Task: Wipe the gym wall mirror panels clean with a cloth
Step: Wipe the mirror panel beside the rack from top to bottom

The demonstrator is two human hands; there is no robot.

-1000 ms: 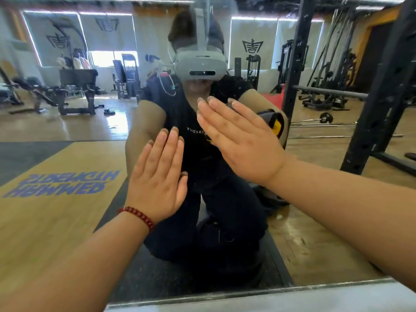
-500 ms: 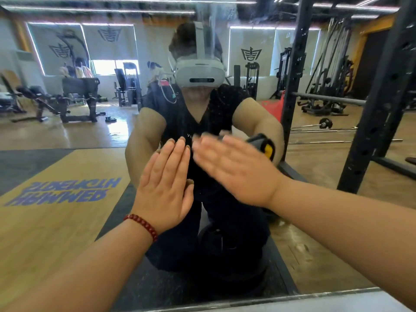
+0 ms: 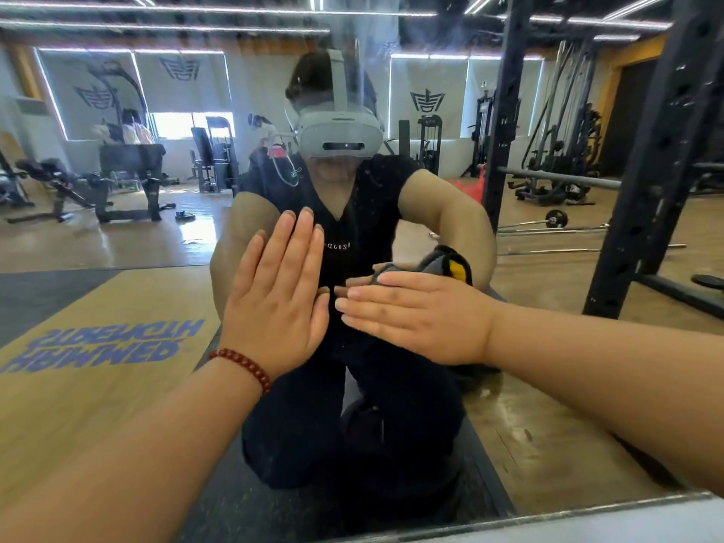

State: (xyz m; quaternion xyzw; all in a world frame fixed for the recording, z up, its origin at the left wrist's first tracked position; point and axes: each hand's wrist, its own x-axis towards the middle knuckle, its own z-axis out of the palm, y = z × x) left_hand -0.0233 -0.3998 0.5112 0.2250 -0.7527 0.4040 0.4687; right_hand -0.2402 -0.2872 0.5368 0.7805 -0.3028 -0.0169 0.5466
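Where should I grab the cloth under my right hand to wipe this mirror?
Take the bunched grey-and-yellow part of the cloth that sticks out above the right hand, probably coming from above. The rest lies hidden, pressed flat against the mirror under straight fingers, so only that raised fold seems to offer anything to curl round.

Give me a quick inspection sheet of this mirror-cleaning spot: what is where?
Surface: wall mirror, faint streaks near the top, specks across the middle.
Job's things: grey and yellow cloth under the right hand, seen mostly in reflection.
Clutter: nothing seen.
Hands: left hand flat on the glass, fingers up; right hand flat, pressing the cloth, fingers pointing left.
Cables: nothing seen.
Surroundings: black rack upright at right; reflected gym benches, barbell, wooden floor.
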